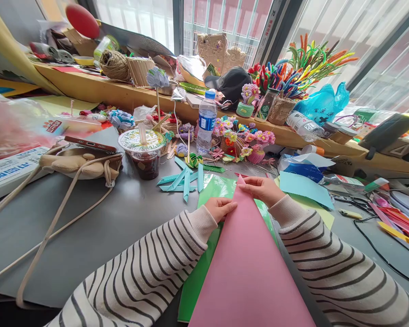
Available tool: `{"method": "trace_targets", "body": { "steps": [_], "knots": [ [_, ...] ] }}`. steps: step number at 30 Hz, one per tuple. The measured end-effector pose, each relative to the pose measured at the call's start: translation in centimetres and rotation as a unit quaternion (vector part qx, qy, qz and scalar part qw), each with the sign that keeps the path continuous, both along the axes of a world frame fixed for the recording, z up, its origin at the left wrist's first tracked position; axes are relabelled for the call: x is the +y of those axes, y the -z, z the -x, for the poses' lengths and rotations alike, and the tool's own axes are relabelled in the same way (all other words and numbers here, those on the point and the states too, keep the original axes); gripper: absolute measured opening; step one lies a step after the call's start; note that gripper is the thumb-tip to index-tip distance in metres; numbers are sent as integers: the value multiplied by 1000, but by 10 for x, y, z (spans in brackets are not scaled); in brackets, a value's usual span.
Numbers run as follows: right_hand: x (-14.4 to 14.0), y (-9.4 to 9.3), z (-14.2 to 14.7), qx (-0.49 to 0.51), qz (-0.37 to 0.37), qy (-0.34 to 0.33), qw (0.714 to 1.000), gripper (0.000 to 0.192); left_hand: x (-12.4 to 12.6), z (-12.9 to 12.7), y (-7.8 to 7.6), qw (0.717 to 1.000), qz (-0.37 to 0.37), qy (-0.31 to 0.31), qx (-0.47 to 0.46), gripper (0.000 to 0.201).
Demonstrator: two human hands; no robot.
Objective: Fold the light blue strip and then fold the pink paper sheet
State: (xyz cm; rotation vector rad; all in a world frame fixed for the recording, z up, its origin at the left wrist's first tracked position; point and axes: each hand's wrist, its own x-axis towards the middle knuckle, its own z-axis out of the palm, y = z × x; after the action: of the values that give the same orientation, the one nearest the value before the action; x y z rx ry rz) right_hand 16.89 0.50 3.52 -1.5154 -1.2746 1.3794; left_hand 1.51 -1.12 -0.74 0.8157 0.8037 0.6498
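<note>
2 pinches: left hand (pixel 221 209) and right hand (pixel 263 190) grip pink paper (pixel 248 263), uncreased toward the near edge of the desk (pixel 132 204); I see blue strips (pixel 187 186) folded already.

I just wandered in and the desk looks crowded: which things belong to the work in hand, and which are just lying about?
Part of the job, it seems: pink paper, held by left hand and right hand; green sheet under it; perhaps teal strips.

Lying about: cup, phone, bag, cap, bottle.

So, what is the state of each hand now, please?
Left hand: closed, holding the pink paper by its left edge.
Right hand: closed, holding it near the tip.
</note>
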Motion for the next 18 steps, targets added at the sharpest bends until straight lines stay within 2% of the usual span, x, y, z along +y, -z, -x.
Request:
{"method": "trace_targets", "body": {
  "steps": [10, 18],
  "knots": [
    [5, -3, 6, -14, -33, 46, 998, 20, -1, -1, 4, 998, -52, -19, 17, 51],
    [4, -17, 3, 26, -30, 32, 999, 20, -5, 3, -8, 989, -145, -9, 12, 43]
  ]
}}
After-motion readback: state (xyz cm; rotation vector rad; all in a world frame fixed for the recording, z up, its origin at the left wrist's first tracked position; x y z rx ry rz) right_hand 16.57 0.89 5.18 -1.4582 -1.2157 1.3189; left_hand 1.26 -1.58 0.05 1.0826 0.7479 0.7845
